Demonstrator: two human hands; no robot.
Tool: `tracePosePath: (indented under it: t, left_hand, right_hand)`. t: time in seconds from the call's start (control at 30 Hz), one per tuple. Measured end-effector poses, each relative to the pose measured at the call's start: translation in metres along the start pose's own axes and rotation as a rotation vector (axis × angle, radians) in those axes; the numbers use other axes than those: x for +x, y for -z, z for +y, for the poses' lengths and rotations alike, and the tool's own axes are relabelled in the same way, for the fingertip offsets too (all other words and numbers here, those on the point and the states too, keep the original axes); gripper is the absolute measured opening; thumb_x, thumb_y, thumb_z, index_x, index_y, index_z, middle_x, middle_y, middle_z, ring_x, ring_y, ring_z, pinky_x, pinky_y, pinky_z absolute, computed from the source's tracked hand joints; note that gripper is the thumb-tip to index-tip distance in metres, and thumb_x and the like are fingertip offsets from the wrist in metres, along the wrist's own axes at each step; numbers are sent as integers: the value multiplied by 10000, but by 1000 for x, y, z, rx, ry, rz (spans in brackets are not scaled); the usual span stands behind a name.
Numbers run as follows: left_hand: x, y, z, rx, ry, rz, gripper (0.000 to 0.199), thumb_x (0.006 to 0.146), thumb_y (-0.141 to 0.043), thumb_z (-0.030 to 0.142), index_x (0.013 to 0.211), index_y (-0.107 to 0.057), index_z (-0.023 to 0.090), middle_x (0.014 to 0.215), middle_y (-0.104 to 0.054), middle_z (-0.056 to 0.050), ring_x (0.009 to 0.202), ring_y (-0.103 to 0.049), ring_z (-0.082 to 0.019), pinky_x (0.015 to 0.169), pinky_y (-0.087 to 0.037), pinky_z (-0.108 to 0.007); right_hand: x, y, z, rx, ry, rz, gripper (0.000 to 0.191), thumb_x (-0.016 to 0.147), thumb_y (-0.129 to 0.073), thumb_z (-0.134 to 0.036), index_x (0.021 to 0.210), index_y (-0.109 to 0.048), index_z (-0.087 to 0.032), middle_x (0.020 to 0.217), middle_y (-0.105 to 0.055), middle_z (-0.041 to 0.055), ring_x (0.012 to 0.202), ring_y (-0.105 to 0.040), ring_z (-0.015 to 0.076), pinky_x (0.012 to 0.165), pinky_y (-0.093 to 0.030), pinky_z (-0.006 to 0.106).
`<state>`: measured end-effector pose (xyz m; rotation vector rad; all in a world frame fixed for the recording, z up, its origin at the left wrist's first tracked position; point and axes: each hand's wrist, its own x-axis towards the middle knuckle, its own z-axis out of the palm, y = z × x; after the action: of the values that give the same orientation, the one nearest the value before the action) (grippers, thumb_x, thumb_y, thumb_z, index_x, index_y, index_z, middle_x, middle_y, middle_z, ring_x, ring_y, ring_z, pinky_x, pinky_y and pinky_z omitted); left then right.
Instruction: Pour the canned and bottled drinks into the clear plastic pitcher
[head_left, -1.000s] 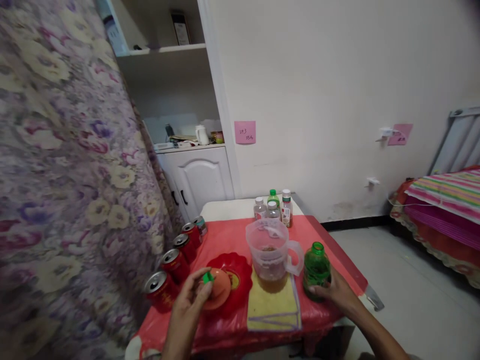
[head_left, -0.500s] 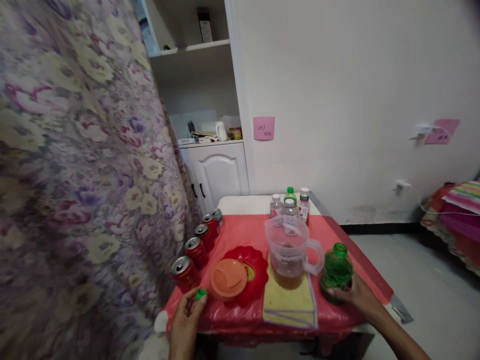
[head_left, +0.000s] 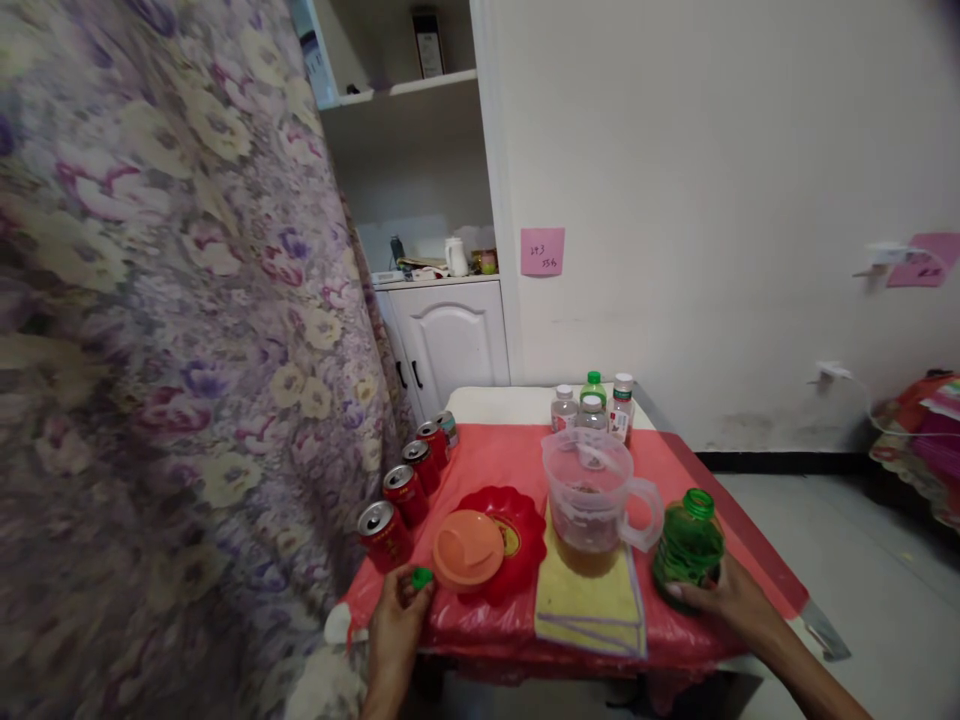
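My left hand [head_left: 399,612] pinches a small green cap [head_left: 421,578] near the table's front left edge, beside the orange bowl [head_left: 469,550]. That bowl rests on the left part of a scalloped red plate [head_left: 529,545]. Around the lower part of an uncapped green bottle [head_left: 688,545], my right hand [head_left: 712,600] is closed; the bottle is upright at the right. Between the hands, a clear plastic jug [head_left: 589,495] with some liquid stands on a folded yellow cloth [head_left: 589,605], its handle pointing at the bottle.
Several drink cans [head_left: 405,492] line the left edge of the red-covered table [head_left: 502,455]. Behind the jug are several capped bottles [head_left: 621,405]. A floral curtain [head_left: 210,380] hangs at the left, and a white cabinet [head_left: 457,340] stands behind.
The view has turned slightly, shifting the scene rightward. My left hand with the cap sits slightly nearer the cans and orange bowl. My right hand still holds the green bottle.
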<state>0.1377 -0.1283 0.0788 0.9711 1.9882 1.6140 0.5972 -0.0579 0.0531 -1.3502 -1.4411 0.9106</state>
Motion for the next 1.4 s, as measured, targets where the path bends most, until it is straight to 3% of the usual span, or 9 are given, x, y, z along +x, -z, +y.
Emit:
tracePosePath:
  t: [0.33, 0.53, 0.8, 0.97, 1.13, 1.23, 1.4]
  left_hand:
    - [3, -7, -4, 239, -137, -30, 346, 684, -600, 390, 1004, -647, 264, 907, -790, -38, 880, -747, -289, 834, -563, -391]
    - [7, -8, -14, 352, -204, -53, 279, 738, -579, 338, 1002, -625, 261, 916, -779, -42, 907, -745, -285, 812, -554, -372]
    - [9, -9, -25, 484, -255, -61, 308, 801, -544, 339, 1081, -614, 230, 990, -752, -56, 907, -725, -262, 824, -531, -354]
    - [11, -11, -28, 560, -238, -68, 363, 890, -481, 403, 1175, -586, 204, 1083, -742, -95, 984, -710, -278, 844, -507, -370]
    - [18, -12, -32, 605, -246, -90, 376, 909, -444, 407, 1199, -572, 205, 1220, -720, -111, 1068, -697, -292, 850, -500, -377]
    - [19, -11, -34, 627, -252, -99, 392, 927, -420, 409, 1224, -567, 201, 1280, -699, -115, 1130, -682, -293, 879, -500, -377]
    - [19, -10, -35, 657, -232, -115, 408, 939, -395, 417, 1238, -567, 199, 1310, -693, -124, 1118, -696, -308, 838, -514, -393]
  right_hand:
    - [-1, -2, 1, 21, -38, -6, 595, 521, -854, -465, 1022, -657, -214, 1088, -790, 154, 1052, -724, 405, 979, -563, 549]
    - [-3, -6, -1, 67, -69, 71, 577, 535, -829, -476, 1015, -645, -214, 1027, -797, 143, 997, -735, 394, 948, -571, 560]
    - [-1, 3, -11, 77, -104, 149, 641, 572, -830, -527, 1107, -642, -229, 1144, -776, 130, 1075, -722, 372, 975, -578, 476]
    - [-3, 20, -40, 50, -84, 301, 724, 656, -762, -632, 1225, -595, -217, 1187, -738, 117, 1109, -682, 355, 980, -546, 477]
    - [-6, 31, -73, 73, -19, 422, 727, 666, -752, -655, 1217, -603, -205, 1151, -727, 99, 1083, -665, 347, 973, -516, 486]
    - [3, 39, -93, 109, 35, 438, 704, 658, -776, -626, 1201, -612, -210, 1151, -724, 98, 1051, -669, 332, 930, -527, 468]
    - [31, 57, -145, -40, 135, 529, 691, 629, -808, -602, 1175, -631, -218, 1084, -730, 86, 957, -682, 317, 868, -529, 466]
